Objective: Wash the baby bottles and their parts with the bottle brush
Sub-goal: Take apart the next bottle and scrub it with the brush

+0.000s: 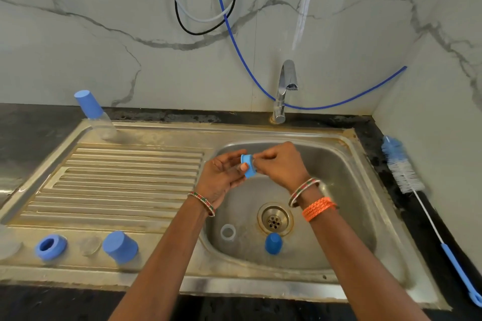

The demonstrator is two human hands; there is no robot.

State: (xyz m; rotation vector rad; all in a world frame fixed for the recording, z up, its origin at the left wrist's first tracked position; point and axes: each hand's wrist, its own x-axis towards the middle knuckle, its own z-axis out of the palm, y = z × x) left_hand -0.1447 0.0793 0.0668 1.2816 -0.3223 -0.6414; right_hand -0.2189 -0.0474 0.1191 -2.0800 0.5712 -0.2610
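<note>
Over the sink basin (347,190) both my hands hold a blue bottle collar ring (249,165). My left hand (221,177) pinches it from the left and my right hand (280,164) grips it from the right. In the basin lie a clear ring-shaped part (228,232) and a blue cap (273,243) beside the drain (274,219). A capped clear bottle (95,114) stands at the drainboard's far left. On the near rim sit a blue ring (50,247), a clear teat (90,244) and a blue cap (120,247). The bottle brush (407,172) lies on the counter to the right.
The tap (284,91) stands behind the basin, with no water seen running. Hoses and cables (229,31) hang down the marble wall. The ribbed drainboard (125,185) fills the left side. A wall corner closes in on the right.
</note>
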